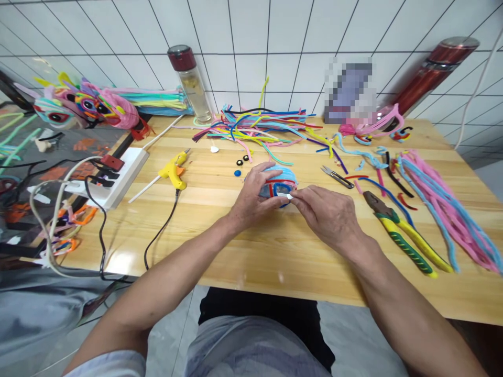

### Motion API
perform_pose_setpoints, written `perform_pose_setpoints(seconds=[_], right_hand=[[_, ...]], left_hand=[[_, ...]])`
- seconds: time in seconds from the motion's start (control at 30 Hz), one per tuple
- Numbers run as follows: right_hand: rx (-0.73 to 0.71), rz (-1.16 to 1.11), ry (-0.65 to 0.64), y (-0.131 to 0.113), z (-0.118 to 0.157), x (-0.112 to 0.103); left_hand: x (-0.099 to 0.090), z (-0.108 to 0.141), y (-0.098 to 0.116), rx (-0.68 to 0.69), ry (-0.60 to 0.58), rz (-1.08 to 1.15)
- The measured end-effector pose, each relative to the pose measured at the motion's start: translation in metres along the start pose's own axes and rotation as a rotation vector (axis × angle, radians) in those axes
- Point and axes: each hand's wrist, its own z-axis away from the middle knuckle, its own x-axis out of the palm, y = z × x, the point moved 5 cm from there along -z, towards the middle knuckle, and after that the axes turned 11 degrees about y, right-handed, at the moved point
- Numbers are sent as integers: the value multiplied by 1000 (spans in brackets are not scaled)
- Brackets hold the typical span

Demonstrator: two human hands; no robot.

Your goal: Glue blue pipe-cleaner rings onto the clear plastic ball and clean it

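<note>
My left hand (251, 193) is wrapped round a light-blue pipe-cleaner figure (285, 174) with red and dark-blue trim, just above the middle of the table. Part of the figure is hidden by my fingers. At its right side, my right hand (328, 212) pinches a small white piece (284, 195) between thumb and fingertips, against the dark-blue outlined patch. Whether the white piece is fixed there I cannot tell. Left of the figure lie a blue bead (237, 173) and small black rings (242, 160). Thread snips (337, 177) rest beyond my right hand.
A yellow glue gun (173, 170) and a white power strip (120, 180) with cables lie left. Pliers (404, 235) and pink-and-blue pipe cleaners (448, 209) are right. Behind are a pipe-cleaner pile (259, 125), a glass bottle (190, 86), a red flask (436, 73) and finished figures (88, 104).
</note>
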Motion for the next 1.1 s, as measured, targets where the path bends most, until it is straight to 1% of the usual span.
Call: perform_pose_setpoints(seconds=[0.17,0.47,0.77,1.1], right_hand=[[35,11,-7,0,1,3],[15,49,46,-5,2,4],[21,20,105,-8,3,5],[36,67,117,-12,4,5]], left_hand=[[-1,0,1,-11,1,-25],[-2,0,2,28,43,7],[-2,0,2,78,87,27],[-2,1,2,59,75,30]])
